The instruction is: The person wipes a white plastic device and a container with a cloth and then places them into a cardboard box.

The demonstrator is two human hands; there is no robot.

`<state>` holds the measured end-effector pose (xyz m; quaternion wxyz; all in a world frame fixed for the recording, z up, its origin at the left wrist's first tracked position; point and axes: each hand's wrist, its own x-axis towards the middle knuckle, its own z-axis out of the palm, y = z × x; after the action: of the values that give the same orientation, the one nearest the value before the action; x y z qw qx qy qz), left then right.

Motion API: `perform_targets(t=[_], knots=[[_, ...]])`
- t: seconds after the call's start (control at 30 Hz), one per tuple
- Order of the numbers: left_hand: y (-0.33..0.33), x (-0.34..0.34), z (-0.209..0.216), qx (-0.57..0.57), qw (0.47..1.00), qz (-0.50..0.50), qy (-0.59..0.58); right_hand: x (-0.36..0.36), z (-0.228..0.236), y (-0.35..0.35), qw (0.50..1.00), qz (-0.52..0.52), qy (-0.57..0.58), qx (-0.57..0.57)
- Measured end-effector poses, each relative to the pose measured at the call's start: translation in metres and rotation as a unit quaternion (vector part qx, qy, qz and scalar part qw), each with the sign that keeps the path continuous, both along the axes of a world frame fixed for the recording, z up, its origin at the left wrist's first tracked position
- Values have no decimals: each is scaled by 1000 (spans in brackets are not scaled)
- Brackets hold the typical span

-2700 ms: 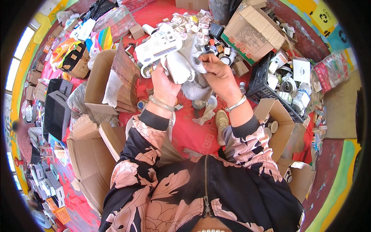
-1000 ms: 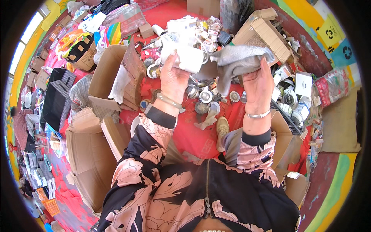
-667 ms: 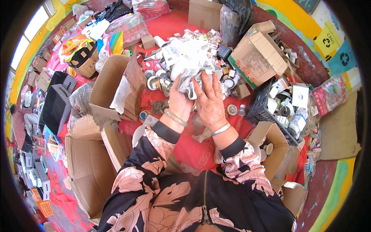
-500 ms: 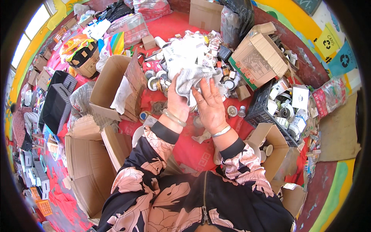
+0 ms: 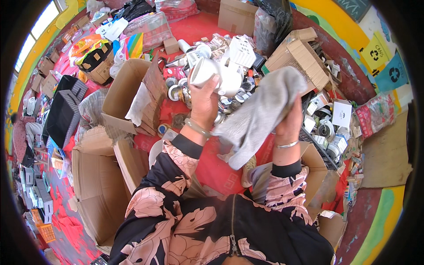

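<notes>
Gripping a white fitting (image 5: 216, 75), left hand (image 5: 204, 104); right hand (image 5: 289, 126) clutching grey cloth (image 5: 260, 112).

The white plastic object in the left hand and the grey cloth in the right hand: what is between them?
In the head view, only floor clutter shows in the gap between white plastic object and grey cloth: small round tins on the red floor.
</notes>
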<state>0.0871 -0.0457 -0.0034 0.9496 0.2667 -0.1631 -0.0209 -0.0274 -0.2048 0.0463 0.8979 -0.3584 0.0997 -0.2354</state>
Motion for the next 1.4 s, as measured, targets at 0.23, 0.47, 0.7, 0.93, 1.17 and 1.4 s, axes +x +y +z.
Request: perform_targets(t=[0.23, 0.47, 0.7, 0.93, 1.17, 1.4], knots=[[-22, -43, 10, 27, 998, -56, -12, 19, -39, 59, 998, -11, 43, -37], [2, -25, 17, 48, 943, -328, -10, 15, -22, -1, 995, -12, 48, -82], [6, -20, 17, 179, 913, -346, 121, 17, -32, -9, 974, -40, 69, -213], [1, -8, 2, -55, 901, -338, 268, 13, -15, -34, 987, -145, 59, -15], [-23, -22, -12, 42, 938, -297, 173, 49, -33, 38, 955, -120, 14, -270], [-17, -19, -3, 34, 965, -211, 153, 25, -61, 69, 825, -150, 119, -531]])
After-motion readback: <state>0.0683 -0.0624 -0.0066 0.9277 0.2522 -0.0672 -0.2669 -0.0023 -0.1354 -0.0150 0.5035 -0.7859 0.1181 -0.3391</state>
